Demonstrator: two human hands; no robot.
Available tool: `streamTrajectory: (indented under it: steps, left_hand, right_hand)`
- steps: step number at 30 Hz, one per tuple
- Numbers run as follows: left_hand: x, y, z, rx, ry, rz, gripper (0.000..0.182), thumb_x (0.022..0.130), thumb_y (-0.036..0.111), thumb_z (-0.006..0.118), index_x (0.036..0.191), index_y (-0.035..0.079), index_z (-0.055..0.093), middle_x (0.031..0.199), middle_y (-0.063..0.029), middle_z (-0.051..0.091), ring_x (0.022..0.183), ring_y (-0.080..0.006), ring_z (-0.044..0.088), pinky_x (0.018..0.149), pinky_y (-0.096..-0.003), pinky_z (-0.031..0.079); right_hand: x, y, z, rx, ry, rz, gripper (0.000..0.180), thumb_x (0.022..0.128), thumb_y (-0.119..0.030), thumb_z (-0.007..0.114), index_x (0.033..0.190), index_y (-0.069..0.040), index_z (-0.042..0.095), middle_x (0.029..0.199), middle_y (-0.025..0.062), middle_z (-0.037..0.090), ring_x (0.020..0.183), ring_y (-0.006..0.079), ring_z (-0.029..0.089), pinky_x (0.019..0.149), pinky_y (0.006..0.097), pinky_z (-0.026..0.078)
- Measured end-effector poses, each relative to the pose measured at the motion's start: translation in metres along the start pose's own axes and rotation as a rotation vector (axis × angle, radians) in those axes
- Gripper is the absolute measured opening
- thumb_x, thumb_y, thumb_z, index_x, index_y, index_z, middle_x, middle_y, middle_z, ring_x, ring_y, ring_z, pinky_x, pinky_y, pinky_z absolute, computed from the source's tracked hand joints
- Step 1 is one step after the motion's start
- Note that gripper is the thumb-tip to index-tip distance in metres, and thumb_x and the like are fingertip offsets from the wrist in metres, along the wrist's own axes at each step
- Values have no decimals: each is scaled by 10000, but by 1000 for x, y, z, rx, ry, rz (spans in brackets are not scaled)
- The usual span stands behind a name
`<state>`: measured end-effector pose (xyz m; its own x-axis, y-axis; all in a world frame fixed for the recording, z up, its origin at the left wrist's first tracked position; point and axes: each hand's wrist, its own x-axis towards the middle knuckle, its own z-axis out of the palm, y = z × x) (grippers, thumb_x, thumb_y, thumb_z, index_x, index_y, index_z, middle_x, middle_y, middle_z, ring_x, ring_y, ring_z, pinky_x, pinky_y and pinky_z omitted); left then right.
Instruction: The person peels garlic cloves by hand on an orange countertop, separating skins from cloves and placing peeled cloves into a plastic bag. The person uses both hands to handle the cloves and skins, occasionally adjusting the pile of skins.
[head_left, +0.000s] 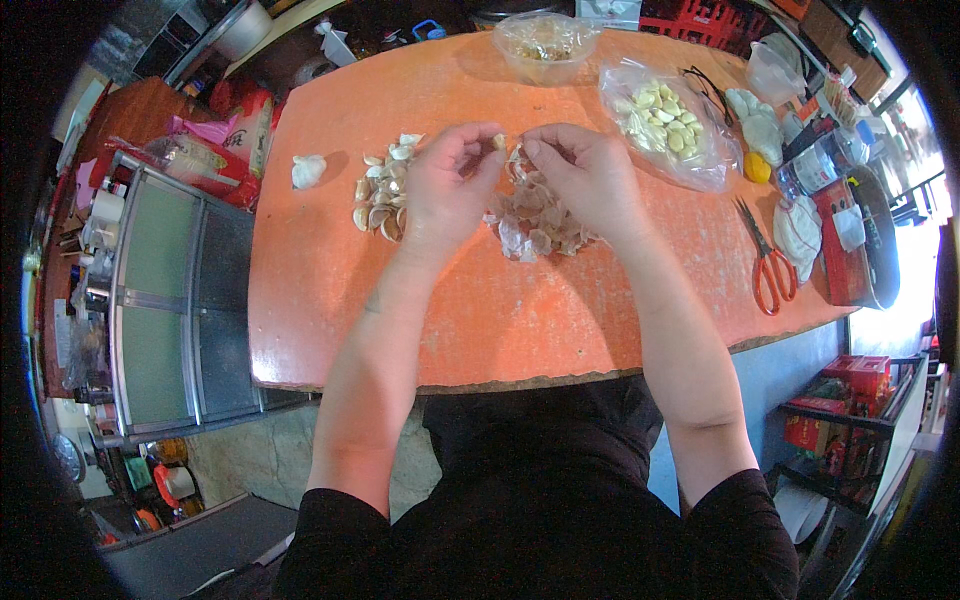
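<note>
Between the thumb and fingers of my left hand (450, 180) is a garlic clove (499, 141). My right hand (581, 169) is close beside it, its thumb and forefinger pinched at a papery scrap of garlic skin (516, 157). Below the right hand lies a loose heap of garlic skins (536, 217). Unpeeled garlic cloves (382, 191) are gathered left of my left hand, which partly hides them. Farther left sits a whole garlic bulb (308, 172). Peeled cloves (667, 120) fill an open clear plastic bag (709, 161) beyond my right hand.
On the orange tabletop (510, 322), a plastic-covered bowl (545, 45) stands at the far edge. Red-handled scissors (769, 266) lie right, near a white cloth (797, 236), a yellow object (757, 167) and a plastic bottle (817, 165). A glass-fronted cabinet (161, 300) adjoins at left.
</note>
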<state>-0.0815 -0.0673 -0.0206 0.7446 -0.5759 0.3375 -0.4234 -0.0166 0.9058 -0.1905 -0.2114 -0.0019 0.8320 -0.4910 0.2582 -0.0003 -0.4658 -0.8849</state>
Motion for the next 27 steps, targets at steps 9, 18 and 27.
streamTrajectory:
  steps: [9,18,27]
  left_hand:
    - [-7,13,2,273,1,335,261,843,-85,677,1087,5,675,1111,-111,679,1011,-197,689,888,-308,590]
    - [-8,17,3,322,9,413,252,822,-84,687,1051,21,689,1085,-120,688,1002,-232,696,863,-325,595]
    - [-10,17,7,-24,-15,68,180,878,-39,665,1057,-17,662,986,-96,695,896,-170,689,786,-306,578]
  right_hand:
    - [-1,-8,-5,69,-106,90,215,940,-169,694,1052,10,737,873,25,733,777,71,640,690,246,532]
    - [-1,2,-2,72,-74,-17,226,881,-175,672,1024,-12,738,808,145,729,694,170,676,661,341,541]
    - [-2,-1,0,56,-19,11,212,885,-175,667,960,19,710,781,154,711,688,183,673,664,349,540]
